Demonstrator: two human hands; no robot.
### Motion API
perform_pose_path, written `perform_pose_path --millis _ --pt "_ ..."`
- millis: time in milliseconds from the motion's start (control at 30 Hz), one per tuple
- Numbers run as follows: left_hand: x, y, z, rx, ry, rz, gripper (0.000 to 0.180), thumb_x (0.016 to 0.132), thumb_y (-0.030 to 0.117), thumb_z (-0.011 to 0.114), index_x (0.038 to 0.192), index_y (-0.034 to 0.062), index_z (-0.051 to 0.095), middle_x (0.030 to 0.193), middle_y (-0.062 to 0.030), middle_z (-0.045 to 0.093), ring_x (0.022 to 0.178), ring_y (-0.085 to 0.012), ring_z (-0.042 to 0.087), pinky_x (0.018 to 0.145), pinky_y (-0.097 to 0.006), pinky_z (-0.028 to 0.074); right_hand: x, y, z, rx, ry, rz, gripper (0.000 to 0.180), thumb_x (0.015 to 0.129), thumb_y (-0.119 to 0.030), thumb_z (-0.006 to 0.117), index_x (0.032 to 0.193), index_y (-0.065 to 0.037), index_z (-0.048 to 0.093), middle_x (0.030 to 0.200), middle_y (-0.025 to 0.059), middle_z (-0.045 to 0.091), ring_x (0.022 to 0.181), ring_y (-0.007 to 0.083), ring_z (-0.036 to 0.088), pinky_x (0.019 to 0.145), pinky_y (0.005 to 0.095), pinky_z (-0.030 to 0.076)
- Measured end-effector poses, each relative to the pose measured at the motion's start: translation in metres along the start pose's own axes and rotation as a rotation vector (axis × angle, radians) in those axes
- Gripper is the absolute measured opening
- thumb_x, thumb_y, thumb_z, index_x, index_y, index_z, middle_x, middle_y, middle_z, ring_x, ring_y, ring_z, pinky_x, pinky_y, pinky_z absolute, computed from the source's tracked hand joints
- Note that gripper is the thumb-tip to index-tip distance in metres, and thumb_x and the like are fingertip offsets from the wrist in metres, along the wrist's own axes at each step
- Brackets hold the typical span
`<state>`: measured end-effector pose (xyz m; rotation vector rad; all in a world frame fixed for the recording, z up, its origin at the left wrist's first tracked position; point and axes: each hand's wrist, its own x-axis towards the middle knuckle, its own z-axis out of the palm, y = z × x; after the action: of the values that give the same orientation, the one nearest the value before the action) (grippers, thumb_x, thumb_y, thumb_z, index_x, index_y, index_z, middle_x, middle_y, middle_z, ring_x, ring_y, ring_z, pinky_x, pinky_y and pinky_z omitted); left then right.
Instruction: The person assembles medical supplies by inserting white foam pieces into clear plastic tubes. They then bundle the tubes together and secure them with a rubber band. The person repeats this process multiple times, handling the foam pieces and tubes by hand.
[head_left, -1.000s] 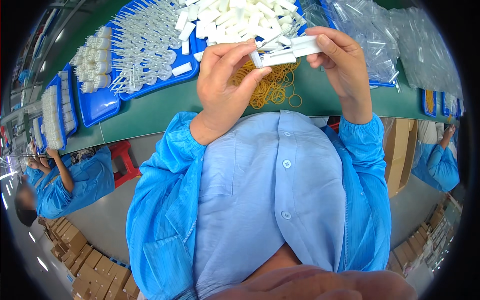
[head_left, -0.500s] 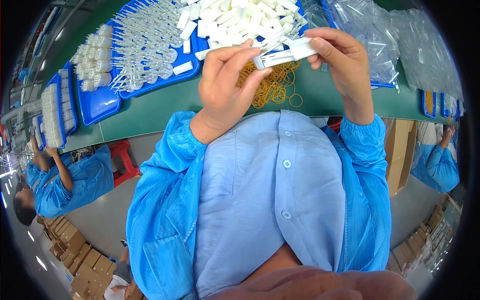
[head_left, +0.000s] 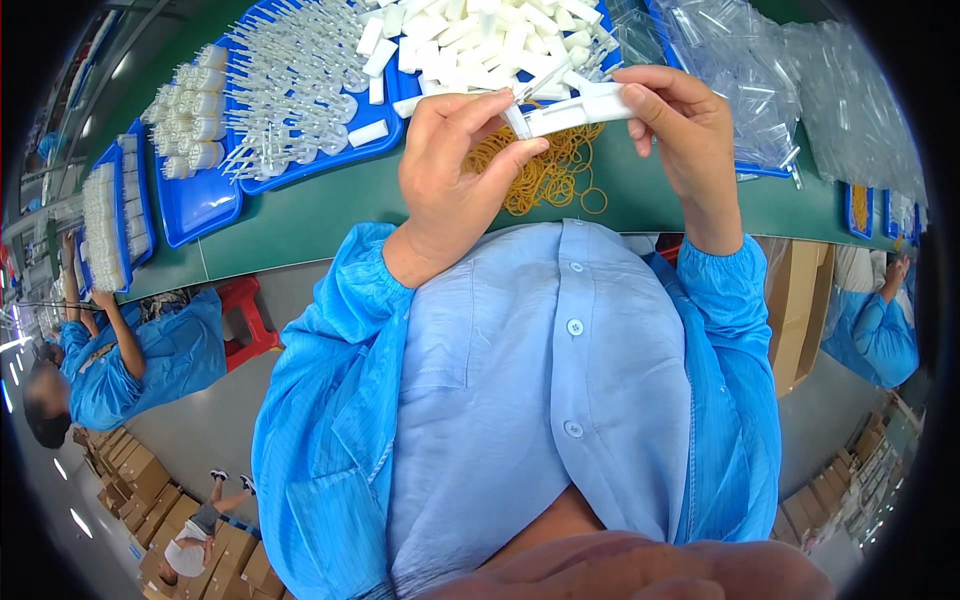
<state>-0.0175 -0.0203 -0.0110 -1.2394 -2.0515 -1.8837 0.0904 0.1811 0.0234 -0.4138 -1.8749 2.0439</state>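
Note:
Above the table's near edge I hold a long white plastic part between both hands. Thumb and fingers of my left hand pinch its left end, where a flat end piece stands crosswise. My right hand grips the right end between thumb and forefinger, its other fingers loosely curled. Slots show along the part's body; fingertips cover both ends. Just beneath lies a loose heap of yellow-brown rubber bands. Behind my hands, many white oblong plastic pieces are piled on a blue tray.
Clear stemmed plastic parts fill a tray at the left, beside stacked white round parts. Clear plastic tubes and a plastic bag lie right. Co-workers in blue sit on both sides; a red stool stands left.
The white part has turned slightly to lie more level, its right end a little lower. Both hands keep hold. In the background, a person at the lower left has moved further into view.

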Motion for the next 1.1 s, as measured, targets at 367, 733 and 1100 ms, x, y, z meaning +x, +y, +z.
perform_pose_path --millis 367,733,1100 --pt "0.001 0.001 -0.006 0.131 -0.102 0.092 0.045 0.07 -0.001 0.081 0.112 0.0014 0.064 0.106 -0.008 0.056 0.094 -0.0143 0.06 0.073 -0.024 0.057 -0.001 0.001 0.001 -0.085 -0.152 -0.18 0.02 0.093 -0.004 0.058 0.108 0.002 0.068 0.093 0.0074 0.065 0.075 0.0098 0.062 0.068 0.0216 0.051" --pt "0.001 0.0 -0.003 -0.124 -0.151 -0.051 0.042 0.075 -0.007 0.074 0.115 -0.0009 0.062 0.117 -0.0094 0.051 0.106 -0.0182 0.059 0.09 -0.03 0.056 -0.002 0.004 0.005 -0.125 -0.193 -0.186 0.018 0.087 -0.002 0.064 0.104 0.0 0.07 0.104 0.0099 0.068 0.086 0.0119 0.062 0.075 0.0236 0.052" --pt "-0.006 0.003 -0.009 -0.536 -0.143 -0.276 0.036 0.075 -0.013 0.072 0.109 -0.0058 0.062 0.117 -0.0119 0.051 0.107 -0.0214 0.059 0.093 -0.034 0.055 -0.001 0.014 0.017 -0.461 -0.19 -0.579 0.012 0.077 -0.005 0.073 0.089 -0.005 0.074 0.086 0.0045 0.069 0.088 0.0197 0.057 0.081 0.0311 0.045"
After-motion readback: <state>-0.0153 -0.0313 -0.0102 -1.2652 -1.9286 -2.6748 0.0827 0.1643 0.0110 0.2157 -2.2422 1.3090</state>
